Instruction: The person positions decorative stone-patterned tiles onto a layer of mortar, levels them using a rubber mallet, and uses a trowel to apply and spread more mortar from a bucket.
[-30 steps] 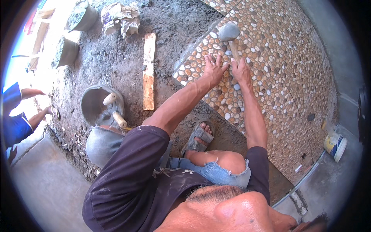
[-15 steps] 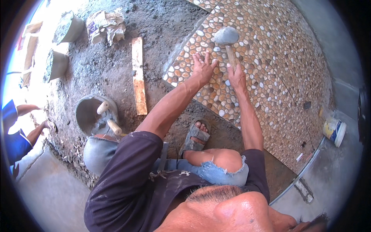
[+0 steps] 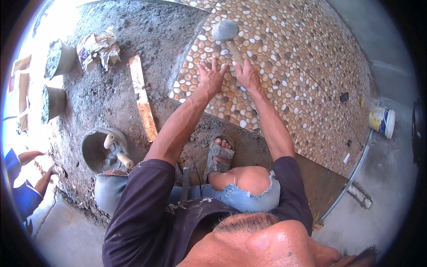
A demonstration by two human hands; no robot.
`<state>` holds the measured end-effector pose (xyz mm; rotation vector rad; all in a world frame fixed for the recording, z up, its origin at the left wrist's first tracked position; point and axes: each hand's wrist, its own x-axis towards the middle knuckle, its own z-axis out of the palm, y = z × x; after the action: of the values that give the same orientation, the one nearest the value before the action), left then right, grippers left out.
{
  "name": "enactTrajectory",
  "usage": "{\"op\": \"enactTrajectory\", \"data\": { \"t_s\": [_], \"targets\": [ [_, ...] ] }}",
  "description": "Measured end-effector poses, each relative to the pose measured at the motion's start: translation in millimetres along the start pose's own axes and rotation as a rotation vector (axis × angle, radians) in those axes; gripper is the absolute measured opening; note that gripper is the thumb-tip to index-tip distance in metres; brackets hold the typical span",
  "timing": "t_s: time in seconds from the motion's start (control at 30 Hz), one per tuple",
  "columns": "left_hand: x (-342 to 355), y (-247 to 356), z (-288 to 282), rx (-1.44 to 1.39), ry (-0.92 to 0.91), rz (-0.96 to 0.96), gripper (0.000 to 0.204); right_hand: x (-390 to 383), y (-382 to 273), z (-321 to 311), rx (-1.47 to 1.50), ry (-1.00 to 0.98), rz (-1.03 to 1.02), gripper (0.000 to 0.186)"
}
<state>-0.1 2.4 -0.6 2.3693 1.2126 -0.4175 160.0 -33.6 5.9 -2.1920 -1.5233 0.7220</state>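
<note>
A rubber mallet with a rounded grey head and a wooden handle lies over a large pebble-patterned tile. My right hand is closed around the near end of the handle, thumb and forefinger on either side of it. Whether the head touches the tile or hovers just above cannot be made out. To its left, my left hand rests on the pebbled surface with fingers spread, close to the tile's left edge, holding nothing.
Wet grey mortar borders the tile on the left, with a wooden plank and crumpled paper sack. Mortar buckets stand farther left. A bucket with wooden-handled tools is by my leg; a white-and-yellow pail lies right. Another person is at far left.
The whole view has turned slightly. My right hand and the mallet have shifted a little left and away, nearer my left hand, which stays on the tile.
</note>
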Motion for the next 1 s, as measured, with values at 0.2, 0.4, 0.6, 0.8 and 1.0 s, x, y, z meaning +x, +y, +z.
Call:
{"op": "enactTrajectory", "data": {
  "t_s": [0.2,0.4,0.6,0.8,1.0],
  "targets": [
    [-1.4,1.1,-8.1,-0.004,-0.025,0.000,0.102,-5.5,15.9,4.7,0.040,0.109,-0.006,0.052],
    [1.8,0.6,0.2,0.043,-0.011,0.000,0.109,1.6,22.3,6.2,-0.035,0.088,-0.008,0.052],
    [2.7,1.9,-5.2,0.045,-0.057,-0.010,0.105,18.7,16.3,5.7,-0.021,0.080,-0.126,0.050],
    [6.3,3.7,6.8,0.023,-0.026,-0.021,0.094,26.0,14.6,-1.9,-0.121,-0.057,-0.240,0.045],
    [7.6,4.8,15.8,-0.068,0.023,-0.034,0.076,35.4,0.7,-10.6,-0.140,-0.154,-0.323,0.043]
  ]
}}
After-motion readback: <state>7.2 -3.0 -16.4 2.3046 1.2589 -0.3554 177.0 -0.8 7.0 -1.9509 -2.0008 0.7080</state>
